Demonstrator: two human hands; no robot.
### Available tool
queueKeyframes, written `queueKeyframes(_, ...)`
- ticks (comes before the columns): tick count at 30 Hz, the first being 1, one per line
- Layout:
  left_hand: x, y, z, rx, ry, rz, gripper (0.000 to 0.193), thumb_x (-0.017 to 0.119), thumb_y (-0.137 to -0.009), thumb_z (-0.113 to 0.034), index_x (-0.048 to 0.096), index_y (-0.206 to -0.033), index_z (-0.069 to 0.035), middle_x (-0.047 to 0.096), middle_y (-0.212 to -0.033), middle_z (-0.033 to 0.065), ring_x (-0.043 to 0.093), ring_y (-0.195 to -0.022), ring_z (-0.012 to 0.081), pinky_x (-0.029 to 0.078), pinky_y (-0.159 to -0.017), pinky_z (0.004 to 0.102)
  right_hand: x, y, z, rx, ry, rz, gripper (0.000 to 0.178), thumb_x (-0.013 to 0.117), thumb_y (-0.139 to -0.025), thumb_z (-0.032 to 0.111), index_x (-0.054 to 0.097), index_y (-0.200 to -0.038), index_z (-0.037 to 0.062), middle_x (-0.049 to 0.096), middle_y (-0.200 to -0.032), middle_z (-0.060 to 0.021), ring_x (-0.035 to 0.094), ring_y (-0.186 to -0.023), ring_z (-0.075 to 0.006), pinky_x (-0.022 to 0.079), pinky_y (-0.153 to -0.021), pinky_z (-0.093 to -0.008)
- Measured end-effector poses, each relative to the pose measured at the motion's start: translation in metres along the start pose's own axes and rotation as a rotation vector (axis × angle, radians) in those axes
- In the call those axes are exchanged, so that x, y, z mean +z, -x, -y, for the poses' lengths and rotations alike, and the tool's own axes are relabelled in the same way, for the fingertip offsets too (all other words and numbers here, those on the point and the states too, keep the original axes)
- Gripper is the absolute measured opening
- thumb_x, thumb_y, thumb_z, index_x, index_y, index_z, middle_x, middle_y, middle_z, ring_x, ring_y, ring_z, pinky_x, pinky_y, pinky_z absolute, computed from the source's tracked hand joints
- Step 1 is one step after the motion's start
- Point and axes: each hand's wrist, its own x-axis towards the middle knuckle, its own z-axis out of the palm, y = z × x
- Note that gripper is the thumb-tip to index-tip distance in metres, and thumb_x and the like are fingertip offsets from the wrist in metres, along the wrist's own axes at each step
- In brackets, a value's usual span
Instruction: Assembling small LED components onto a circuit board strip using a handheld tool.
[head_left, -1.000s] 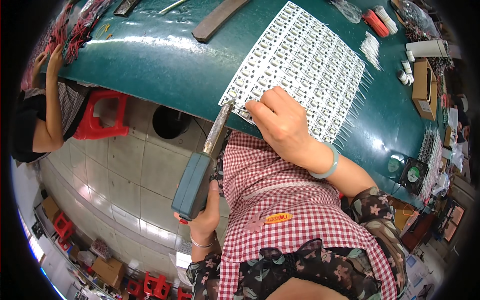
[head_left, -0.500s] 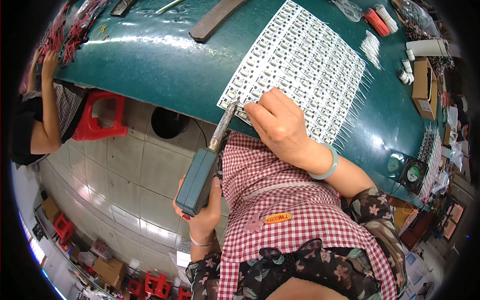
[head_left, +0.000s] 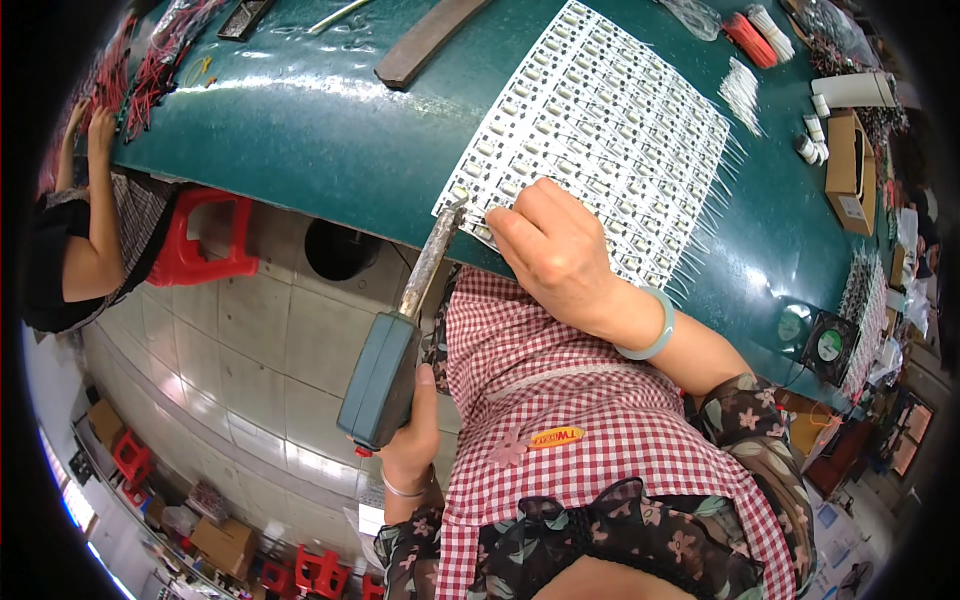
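My left hand [head_left: 414, 430] is wrapped round the grey-green body of a soldering iron [head_left: 380, 375]. The iron's metal barrel slants up, and its tip is at the near-left corner of a white panel of small circuit boards [head_left: 600, 110]. Just right of the tip, my right hand [head_left: 558, 250] is closed in a pinch over the panel's near edge. Whatever its fingertips hold is too small to make out. Thin wires cross the panel, and several wire ends stick out past its right edge.
The panel lies on a green table [head_left: 300, 120]. A dark bar [head_left: 430, 42] lies beyond it; a bundle of white wires [head_left: 740, 95], a cardboard box [head_left: 850, 170] and a small fan [head_left: 828, 347] are to the right. Another person's arm [head_left: 95, 220] and a red stool [head_left: 205, 240] are at left.
The soldering iron has shifted left with my left hand, its tip moving slightly left on the panel's corner. My right hand has stayed nearly still.
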Motion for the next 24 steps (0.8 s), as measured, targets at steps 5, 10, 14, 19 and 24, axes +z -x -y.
queueKeyframes(5, 0.002, -0.003, -0.005, -0.050, 0.028, -0.019, 0.029, 0.077, -0.085, 0.003, 0.069, -0.112, 0.009, 0.072, -0.095, 0.0118, 0.066, -0.073, 0.0165, 0.051, -0.064, 0.0282, 0.002, 0.001, -0.001, 0.003, -0.004, -0.006, 0.014, 0.066, -0.073, 0.005, 0.063, -0.087, 0.0022, 0.049, -0.078, -0.0074, 0.056, -0.075, -0.0241, 0.047, -0.063, -0.0357)
queueKeyframes(10, 0.006, -0.010, -0.013, -0.073, -0.011, 0.003, 0.025, 0.080, -0.081, 0.000, 0.072, -0.103, 0.008, 0.075, -0.094, 0.0138, 0.071, -0.074, 0.0190, 0.055, -0.067, 0.0290, 0.002, 0.002, -0.001, 0.011, -0.008, -0.011, 0.013, 0.066, -0.074, 0.005, 0.063, -0.086, 0.0024, 0.049, -0.078, -0.0074, 0.056, -0.075, -0.0241, 0.047, -0.063, -0.0358)
queueKeyframes(14, 0.007, -0.014, -0.017, -0.077, -0.043, 0.024, 0.023, 0.080, -0.081, -0.001, 0.071, -0.101, 0.007, 0.074, -0.091, 0.0133, 0.071, -0.070, 0.0188, 0.054, -0.064, 0.0288, 0.002, 0.001, -0.001, 0.006, -0.002, -0.005, 0.012, 0.065, -0.074, 0.005, 0.063, -0.086, 0.0025, 0.049, -0.077, -0.0072, 0.055, -0.075, -0.0239, 0.046, -0.063, -0.0355)
queueKeyframes(19, 0.006, -0.015, -0.019, -0.075, -0.044, 0.033, 0.024, 0.080, -0.082, -0.001, 0.071, -0.103, 0.007, 0.073, -0.090, 0.0129, 0.070, -0.071, 0.0182, 0.054, -0.063, 0.0287, 0.002, 0.001, -0.002, 0.000, -0.003, -0.010, 0.013, 0.065, -0.074, 0.006, 0.064, -0.086, 0.0025, 0.049, -0.078, -0.0071, 0.055, -0.075, -0.0238, 0.046, -0.063, -0.0352)
queueKeyframes(24, 0.005, 0.000, -0.009, -0.137, 0.116, -0.080, 0.036, 0.077, -0.084, 0.002, 0.066, -0.117, 0.008, 0.072, -0.098, 0.0122, 0.067, -0.070, 0.0163, 0.051, -0.061, 0.0272, 0.003, 0.001, -0.004, -0.013, -0.032, -0.030, 0.018, 0.073, -0.072, 0.000, 0.065, -0.089, 0.0017, 0.048, -0.075, -0.0074, 0.054, -0.069, -0.0244, 0.044, -0.058, -0.0365)
